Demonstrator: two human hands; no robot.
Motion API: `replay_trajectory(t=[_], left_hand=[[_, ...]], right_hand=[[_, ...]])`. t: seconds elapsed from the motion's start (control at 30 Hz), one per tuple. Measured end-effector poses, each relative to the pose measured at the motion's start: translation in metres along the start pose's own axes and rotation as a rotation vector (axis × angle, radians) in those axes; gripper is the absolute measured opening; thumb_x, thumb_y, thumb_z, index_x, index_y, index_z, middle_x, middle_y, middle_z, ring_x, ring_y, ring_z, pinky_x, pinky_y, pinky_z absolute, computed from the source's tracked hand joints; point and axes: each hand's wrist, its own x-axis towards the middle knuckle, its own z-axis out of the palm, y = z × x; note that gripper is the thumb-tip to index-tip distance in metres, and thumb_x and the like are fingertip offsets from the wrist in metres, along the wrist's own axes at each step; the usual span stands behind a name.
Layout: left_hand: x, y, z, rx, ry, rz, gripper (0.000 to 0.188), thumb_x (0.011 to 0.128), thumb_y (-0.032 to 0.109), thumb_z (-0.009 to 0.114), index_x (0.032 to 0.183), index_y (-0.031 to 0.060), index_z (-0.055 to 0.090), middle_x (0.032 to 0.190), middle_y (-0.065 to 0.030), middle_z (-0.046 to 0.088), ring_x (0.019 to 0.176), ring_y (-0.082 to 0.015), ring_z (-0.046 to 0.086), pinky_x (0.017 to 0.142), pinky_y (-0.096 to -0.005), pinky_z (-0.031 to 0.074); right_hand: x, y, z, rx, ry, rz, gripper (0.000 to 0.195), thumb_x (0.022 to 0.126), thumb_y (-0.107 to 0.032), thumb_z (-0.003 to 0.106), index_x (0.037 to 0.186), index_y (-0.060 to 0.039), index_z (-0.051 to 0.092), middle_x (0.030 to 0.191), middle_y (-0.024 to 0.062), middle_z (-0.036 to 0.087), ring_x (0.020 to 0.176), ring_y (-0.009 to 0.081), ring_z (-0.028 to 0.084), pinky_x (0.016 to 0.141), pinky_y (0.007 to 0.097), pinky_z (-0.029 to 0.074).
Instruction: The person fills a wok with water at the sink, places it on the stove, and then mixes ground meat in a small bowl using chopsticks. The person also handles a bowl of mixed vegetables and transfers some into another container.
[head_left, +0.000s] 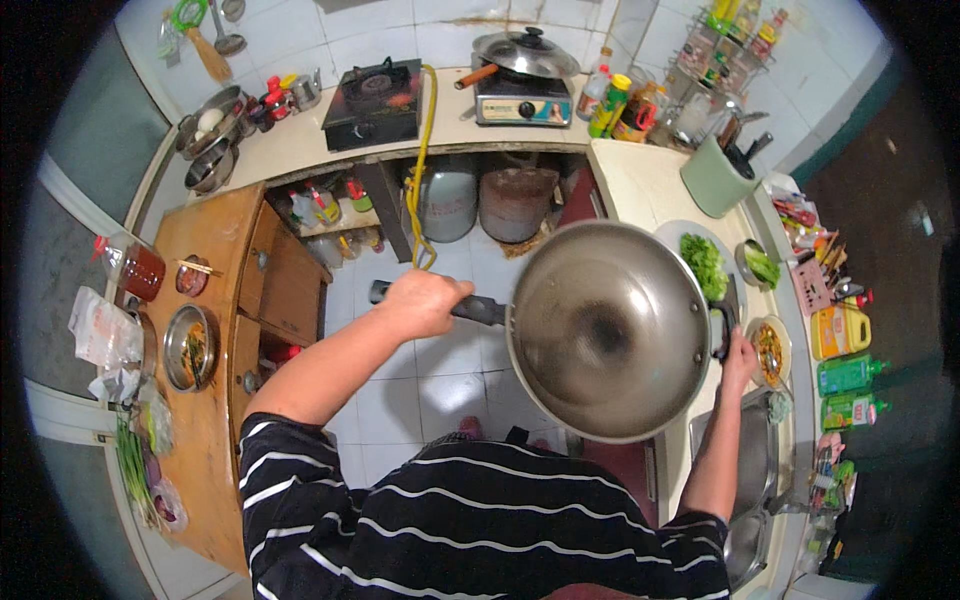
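Observation:
A large metal wok (592, 390) hangs in front of me, held with both hands, its hollow side facing up at me. My left hand (420, 304) grips its long black handle (480, 309). On the opposite side my right hand (739, 364) holds the small black loop handle (724, 330). The wok's inside looks bare, with a dark patch at the centre. Partly behind its rim, a plate (667, 234) with chopped green lettuce (703, 266) sits on the right counter.
Ahead stand a black gas stove (375, 105) and a second burner (523, 101) carrying a lidded pan (525, 56). A yellow hose (418, 172) hangs down to the floor. A knife block (716, 176) and a sink (754, 465) are at right; a wooden cabinet (217, 247) is at left.

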Motion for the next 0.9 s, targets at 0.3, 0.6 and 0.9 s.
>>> replay_trajectory(t=[0.3, 0.6, 0.9], left_hand=[[-0.058, -0.157, -0.076, 0.063, 0.077, -0.403, 0.031, 0.067, 0.01, 0.062, 0.098, 0.0145, 0.064, 0.081, -0.0176, 0.066, 0.08, -0.039, 0.063, 0.07, -0.0509, 0.049], [-0.056, -0.268, -0.132, 0.04, 0.112, -0.736, 0.038, 0.065, 0.006, 0.06, 0.102, 0.0121, 0.066, 0.084, -0.0214, 0.065, 0.084, -0.0405, 0.062, 0.074, -0.0493, 0.05], [-0.004, -0.412, -0.146, 0.093, 0.155, -0.761, 0.029, 0.067, 0.009, 0.058, 0.096, 0.012, 0.063, 0.077, -0.0199, 0.065, 0.08, -0.0397, 0.063, 0.07, -0.0498, 0.049]], right_hand=[[0.085, -0.145, 0.282, 0.074, -0.389, -0.125, 0.047, 0.091, -0.043, 0.06, 0.073, -0.001, 0.069, 0.057, -0.0006, 0.052, 0.054, 0.0092, 0.043, 0.051, 0.0288, 0.036], [0.129, -0.271, 0.525, 0.151, -0.645, -0.204, 0.051, 0.087, -0.046, 0.063, 0.069, 0.0025, 0.066, 0.056, 0.0023, 0.055, 0.054, 0.0112, 0.048, 0.054, 0.0305, 0.041], [0.182, -0.323, 0.714, 0.09, -0.654, -0.311, 0.053, 0.086, -0.047, 0.061, 0.074, 0.0033, 0.068, 0.06, 0.0114, 0.06, 0.059, 0.0188, 0.055, 0.063, 0.0354, 0.045]])
